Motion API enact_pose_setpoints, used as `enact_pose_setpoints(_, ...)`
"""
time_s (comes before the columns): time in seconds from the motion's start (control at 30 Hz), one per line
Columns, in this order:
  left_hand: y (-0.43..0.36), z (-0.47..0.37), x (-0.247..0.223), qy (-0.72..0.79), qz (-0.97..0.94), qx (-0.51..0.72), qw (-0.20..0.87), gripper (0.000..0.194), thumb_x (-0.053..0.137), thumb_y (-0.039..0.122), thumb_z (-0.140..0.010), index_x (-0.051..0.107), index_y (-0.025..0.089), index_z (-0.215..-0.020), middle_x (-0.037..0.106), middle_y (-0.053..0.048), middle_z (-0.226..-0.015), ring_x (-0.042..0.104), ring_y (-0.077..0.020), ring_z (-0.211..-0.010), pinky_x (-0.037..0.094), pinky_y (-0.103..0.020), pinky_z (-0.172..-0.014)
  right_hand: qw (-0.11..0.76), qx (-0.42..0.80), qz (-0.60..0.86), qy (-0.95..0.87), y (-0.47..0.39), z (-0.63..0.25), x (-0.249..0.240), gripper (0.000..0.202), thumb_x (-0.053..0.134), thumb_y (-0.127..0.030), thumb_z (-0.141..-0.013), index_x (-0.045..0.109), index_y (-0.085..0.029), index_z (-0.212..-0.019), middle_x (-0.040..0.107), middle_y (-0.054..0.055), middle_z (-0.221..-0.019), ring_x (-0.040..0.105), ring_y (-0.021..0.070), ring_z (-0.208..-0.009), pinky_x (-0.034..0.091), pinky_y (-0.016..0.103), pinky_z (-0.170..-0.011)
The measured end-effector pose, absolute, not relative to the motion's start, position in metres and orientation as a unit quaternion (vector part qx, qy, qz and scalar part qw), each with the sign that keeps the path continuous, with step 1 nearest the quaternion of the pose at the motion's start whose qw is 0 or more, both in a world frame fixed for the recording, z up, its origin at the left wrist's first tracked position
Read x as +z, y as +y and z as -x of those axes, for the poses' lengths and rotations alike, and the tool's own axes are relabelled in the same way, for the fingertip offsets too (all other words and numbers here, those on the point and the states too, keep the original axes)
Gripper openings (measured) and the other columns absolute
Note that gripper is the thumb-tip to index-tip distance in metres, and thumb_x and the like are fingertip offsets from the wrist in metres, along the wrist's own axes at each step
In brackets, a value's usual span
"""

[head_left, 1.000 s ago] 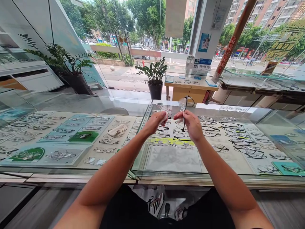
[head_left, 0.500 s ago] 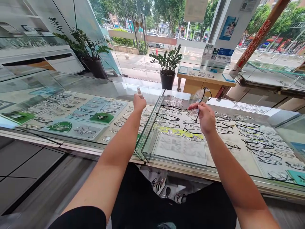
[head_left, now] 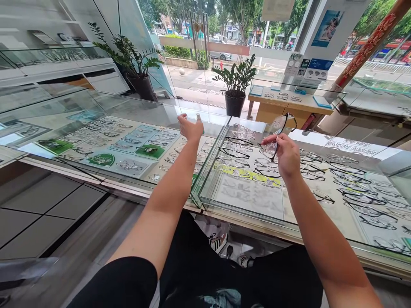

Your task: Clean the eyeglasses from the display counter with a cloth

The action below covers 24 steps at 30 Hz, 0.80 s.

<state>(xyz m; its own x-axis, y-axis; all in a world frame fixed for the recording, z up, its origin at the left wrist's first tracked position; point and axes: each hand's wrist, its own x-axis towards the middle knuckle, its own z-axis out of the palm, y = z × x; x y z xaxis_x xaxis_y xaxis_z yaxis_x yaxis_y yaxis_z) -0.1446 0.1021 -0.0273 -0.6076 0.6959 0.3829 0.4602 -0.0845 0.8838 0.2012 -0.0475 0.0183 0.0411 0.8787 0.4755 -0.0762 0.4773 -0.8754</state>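
Observation:
My right hand [head_left: 288,155] pinches a pair of dark-rimmed eyeglasses [head_left: 278,125] above the glass display counter. The frame is tipped on its side, one lens facing up and the other partly hidden by my fingers. Farther left, my left hand [head_left: 192,129] is stretched out over the counter top, fingers apart. Just beside it, at its right edge, stands a small spray bottle [head_left: 198,117] with a whitish top, upright on the glass. My hand hides its lower part, so I cannot tell whether they still touch.
Under the glass counter top [head_left: 212,112] lie rows of eyeglasses [head_left: 238,141] on both sides of a seam. Behind the counter stand a potted plant [head_left: 235,102] and a low display table [head_left: 272,105]. Another potted plant [head_left: 143,87] is at the left, by the window.
My left hand has loosened its grip on the spray bottle and spread its fingers to the left. My right hand still holds the eyeglasses. The view has turned slightly left.

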Motion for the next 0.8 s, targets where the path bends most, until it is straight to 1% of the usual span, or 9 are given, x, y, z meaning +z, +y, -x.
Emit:
enact_pose_setpoints(0.1, 0.087, 0.146, -0.008, 0.716, -0.361, 0.587, 0.109, 0.032, 0.07, 0.037, -0.102, 0.053, 0.021, -0.123, 0.062, -0.015, -0.133, 0.053, -0.0336, -0.137, 0.039, -0.051, -0.116, 0.641, 0.376, 0.342, -0.576, -0.045, -0.203, 0.017, 0.022, 0.059, -0.034, -0.095, 0.075, -0.024, -0.084, 0.081, 0.005, -0.095, 0.076, 0.0234, -0.092, 0.058, 0.041, -0.097)
enact_pose_setpoints(0.2, 0.069, 0.156, 0.002, 0.701, -0.433, 0.548, 0.146, 0.017, 0.057, 0.029, -0.106, 0.057, 0.017, -0.119, 0.067, -0.011, -0.118, 0.06, -0.0225, -0.114, 0.044, -0.039, -0.099, 0.642, 0.381, 0.339, -0.573, -0.044, -0.202, 0.016, 0.023, 0.059, -0.032, -0.094, 0.078, -0.024, -0.083, 0.082, 0.004, -0.093, 0.075, 0.0229, -0.09, 0.057, 0.041, -0.096)
enact_pose_setpoints(0.3, 0.043, 0.176, 0.0, 0.669, -0.558, 0.468, 0.152, 0.012, 0.061, 0.021, -0.097, 0.064, 0.016, -0.108, 0.07, -0.007, -0.1, 0.06, -0.0177, -0.09, 0.044, -0.034, -0.083, 0.642, 0.387, 0.332, -0.573, -0.045, -0.201, 0.016, 0.024, 0.059, -0.029, -0.094, 0.079, -0.024, -0.083, 0.082, 0.005, -0.093, 0.075, 0.023, -0.09, 0.056, 0.041, -0.094)
enact_pose_setpoints(0.33, 0.032, 0.184, -0.003, 0.663, -0.586, 0.44, 0.15, 0.011, 0.066, 0.022, -0.092, 0.066, 0.016, -0.102, 0.069, -0.006, -0.093, 0.059, -0.0182, -0.084, 0.043, -0.034, -0.08, 0.643, 0.389, 0.33, -0.572, -0.045, -0.2, 0.016, 0.024, 0.059, -0.028, -0.095, 0.08, -0.024, -0.084, 0.082, 0.004, -0.092, 0.075, 0.023, -0.09, 0.055, 0.041, -0.094)
enact_pose_setpoints(0.4, 0.01, 0.203, -0.011, 0.659, -0.665, 0.337, 0.1, 0.014, 0.07, 0.03, -0.089, 0.068, 0.018, -0.098, 0.071, -0.006, -0.089, 0.059, -0.021, -0.079, 0.042, -0.035, -0.075, 0.642, 0.393, 0.328, -0.57, -0.046, -0.2, 0.017, 0.025, 0.059, -0.027, -0.095, 0.08, -0.024, -0.084, 0.082, 0.004, -0.092, 0.075, 0.0228, -0.09, 0.054, 0.04, -0.093)
enact_pose_setpoints(0.5, -0.019, 0.23, -0.025, 0.654, -0.703, 0.271, 0.063, 0.032, 0.07, 0.049, -0.09, 0.07, 0.018, -0.1, 0.074, -0.013, -0.103, 0.064, -0.027, -0.09, 0.047, -0.037, -0.079, 0.64, 0.395, 0.328, -0.572, -0.047, -0.199, 0.017, 0.025, 0.058, -0.027, -0.095, 0.08, -0.024, -0.085, 0.082, 0.004, -0.092, 0.074, 0.0226, -0.09, 0.054, 0.04, -0.092)
enact_pose_setpoints(0.6, -0.037, 0.252, -0.036, 0.616, -0.742, 0.249, 0.087, 0.056, 0.073, 0.065, -0.086, 0.073, 0.018, -0.117, 0.074, -0.017, -0.126, 0.067, -0.0348, -0.115, 0.051, -0.043, -0.096, 0.64, 0.399, 0.328, -0.569, -0.046, -0.198, 0.016, 0.024, 0.059, -0.028, -0.095, 0.08, -0.024, -0.084, 0.082, 0.004, -0.092, 0.075, 0.023, -0.091, 0.054, 0.039, -0.09)
enact_pose_setpoints(0.7, -0.044, 0.261, -0.04, 0.618, -0.712, 0.301, 0.143, 0.062, 0.07, 0.066, -0.086, 0.073, 0.018, -0.126, 0.074, -0.017, -0.135, 0.066, -0.0358, -0.124, 0.051, -0.043, -0.1, 0.64, 0.398, 0.329, -0.57, -0.045, -0.198, 0.014, 0.023, 0.059, -0.029, -0.094, 0.079, -0.024, -0.083, 0.082, 0.005, -0.093, 0.076, 0.0235, -0.092, 0.054, 0.039, -0.09)
enact_pose_setpoints(0.8, -0.043, 0.261, -0.038, 0.644, -0.644, 0.36, 0.204, 0.058, 0.076, 0.062, -0.08, 0.078, 0.019, -0.119, 0.078, -0.014, -0.13, 0.068, -0.032, -0.114, 0.05, -0.038, -0.095, 0.638, 0.398, 0.331, -0.57, -0.042, -0.199, 0.012, 0.023, 0.06, -0.031, -0.094, 0.079, -0.023, -0.083, 0.082, 0.005, -0.093, 0.076, 0.0232, -0.092, 0.054, 0.039, -0.089)
